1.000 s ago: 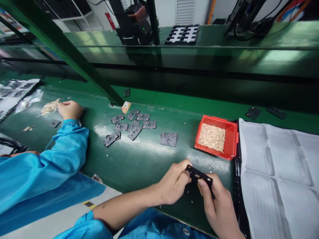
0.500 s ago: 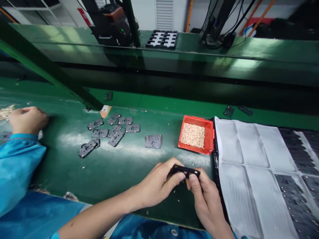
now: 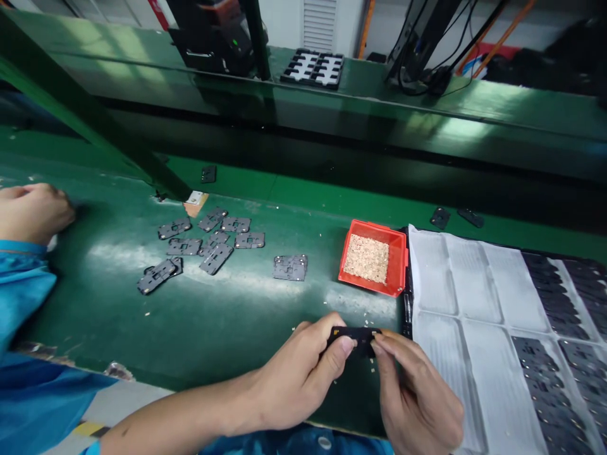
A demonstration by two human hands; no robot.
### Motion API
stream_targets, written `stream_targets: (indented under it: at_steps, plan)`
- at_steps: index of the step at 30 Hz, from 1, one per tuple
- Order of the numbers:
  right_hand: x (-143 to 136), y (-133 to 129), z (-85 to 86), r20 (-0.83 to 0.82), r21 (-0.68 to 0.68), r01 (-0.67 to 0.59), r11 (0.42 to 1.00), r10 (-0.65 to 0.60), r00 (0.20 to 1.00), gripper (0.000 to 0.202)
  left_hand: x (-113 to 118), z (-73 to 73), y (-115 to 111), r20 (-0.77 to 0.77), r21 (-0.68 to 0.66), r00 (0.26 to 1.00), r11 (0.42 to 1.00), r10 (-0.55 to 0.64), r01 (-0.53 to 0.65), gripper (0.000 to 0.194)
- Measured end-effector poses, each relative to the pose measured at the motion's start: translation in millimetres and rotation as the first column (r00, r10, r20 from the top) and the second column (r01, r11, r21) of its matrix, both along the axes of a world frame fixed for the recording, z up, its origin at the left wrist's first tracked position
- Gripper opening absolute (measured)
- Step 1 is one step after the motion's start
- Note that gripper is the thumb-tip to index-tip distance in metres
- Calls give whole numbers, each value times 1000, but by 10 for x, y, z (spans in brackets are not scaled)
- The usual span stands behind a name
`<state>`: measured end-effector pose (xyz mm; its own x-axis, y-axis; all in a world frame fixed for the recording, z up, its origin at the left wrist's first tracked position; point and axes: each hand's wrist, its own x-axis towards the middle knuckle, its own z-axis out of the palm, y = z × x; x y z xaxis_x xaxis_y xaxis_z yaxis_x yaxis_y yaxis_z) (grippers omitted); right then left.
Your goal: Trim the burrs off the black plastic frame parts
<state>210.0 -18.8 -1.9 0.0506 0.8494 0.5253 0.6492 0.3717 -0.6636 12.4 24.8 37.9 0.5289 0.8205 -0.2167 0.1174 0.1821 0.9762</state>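
My left hand [image 3: 308,366] is closed around the left end of a thin black plastic part [image 3: 355,333], tilted with its narrow side toward me. The thumb and forefinger of my right hand [image 3: 417,385] pinch at the right end of the same part; whether a tiny piece is between the fingertips I cannot make out. Just beyond my hands stands a red bin [image 3: 401,262] holding many small tan bits [image 3: 367,258]. A short stack of black plates [image 3: 290,268] lies left of the bin, and several loose black plates [image 3: 217,258] are scattered farther left.
On the right, a tray lined with white sheet [image 3: 484,373] holds rows of black plates [image 3: 550,392]. A green post [image 3: 109,133] slants across the left. A co-worker's hand [image 3: 33,212] rests at the far left. Beyond the bench's back runs a dark channel [image 3: 303,145].
My right hand has opened its grip slightly, shifted right and turned, now pinching the part's right end. The part is held more level. The view has shifted a little, and the co-worker's hand sits farther left.
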Motion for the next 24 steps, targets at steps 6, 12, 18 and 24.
stream_targets:
  at_steps: [6, 12, 18, 24]
  plan:
    - [23, -38, 10, 52, 13, -7, 1000, 6, 999, 37, 1, 56, 3, 31, -14, 1000, 1000, 0, 1, 31]
    - [31, -18, 2, 29, -37, -31, 999, 32, 999, 34, 11, 0, -2, 32, -28, 999, 999, 17, -16, 33]
    - [27, 27, -10, -52, -64, -47, 997, 44, 998, 27, 26, -35, -24, 39, -40, 999, 999, 37, -35, 33]
    - [27, 84, 29, -94, -141, -133, 981, 121, 988, 25, 37, -27, -10, 21, -62, 999, 998, 31, -30, 35]
